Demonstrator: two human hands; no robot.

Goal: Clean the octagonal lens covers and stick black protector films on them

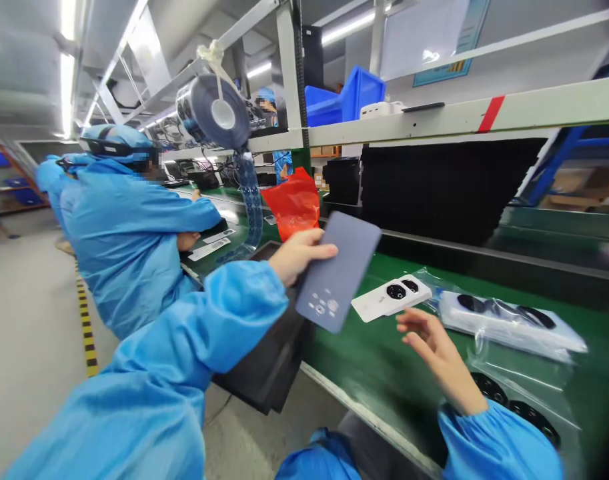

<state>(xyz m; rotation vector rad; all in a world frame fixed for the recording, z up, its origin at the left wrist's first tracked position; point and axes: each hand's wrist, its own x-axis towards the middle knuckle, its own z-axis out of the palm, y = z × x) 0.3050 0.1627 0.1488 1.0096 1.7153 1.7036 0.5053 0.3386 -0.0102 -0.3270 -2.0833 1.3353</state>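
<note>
Left hand (301, 257) closed around one edge of one flat slate-grey panel (337, 273), fingers wrapped over it, panel lifted above the surface, white printed marks near its lower end. Right hand (434, 353) open, fingers loosely curved, held just above the green surface (364, 360), nearest to one white card-like piece (391, 298) with two round black openings. Can't tell if fingertips touch it; looks just apart.

That white piece lies flat on the surface, just past the right hand. Beside it, one clear plastic bag (509, 323) holds a white item with dark round shapes. One more clear bag (519, 393) lies nearer the right forearm, two black discs (489, 388) visible inside.

Under the left forearm, one stack of black sheets (264, 353) at the surface edge. Further along, one large black stack (444, 187) under the shelf, one red plastic bag (294, 203), one hanging roll of dark tape (214, 110). Two blue bins (344, 97) on the shelf above.

Three co-workers in blue gowns: one close on the left (129, 233), hands at the surface by two white slips (211, 241), two farther off.
</note>
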